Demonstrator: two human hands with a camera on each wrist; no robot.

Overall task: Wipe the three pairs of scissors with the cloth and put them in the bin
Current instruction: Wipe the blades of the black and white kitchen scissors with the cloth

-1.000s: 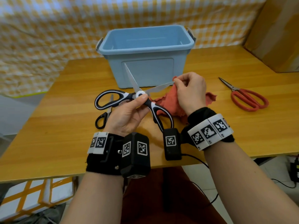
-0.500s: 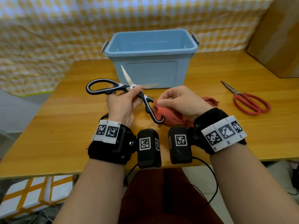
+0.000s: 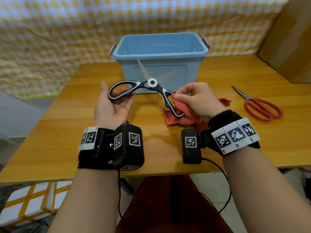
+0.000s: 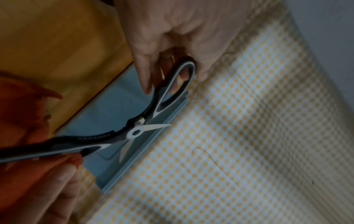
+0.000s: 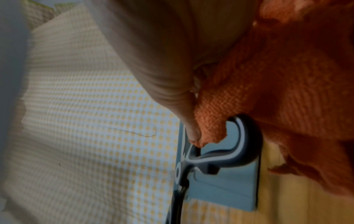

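Two hands work over the near half of the wooden bench [image 3: 67, 132], each wrist strapped with a black band carrying coded markers. Left hand [image 3: 114, 105]: palm up, fingers curled round one handle loop of the black-and-white kitchen scissors [image 3: 152, 83], thumb lying alongside the loop in the left wrist view. Scissors held off the bench, blades spread wide and pointing away toward the bin; blades blurred in the head view. Right hand [image 3: 196, 98]: thumb and fingers pinch the orange-red cloth [image 3: 178, 113] against the scissors' other handle loop. The right wrist view shows cloth bunched into that loop, fingertip pressed at its edge. Rest of the cloth trails down from the hand onto the bench beneath.

Right of the hands, well apart from them: red-handled scissors [image 3: 259, 106] flat on the bench, blades shut, tips pointing away and left. Third pair not visible in any view.

Farther back, centre: light blue plastic bin [image 3: 159, 52], upright, lid off, grey latches at both ends. Visible part of its interior shows nothing inside.

Far right: brown cardboard box [image 3: 289, 39] at the bench corner. Behind everything hangs a yellow-and-white checked cloth backdrop [image 3: 67, 31].
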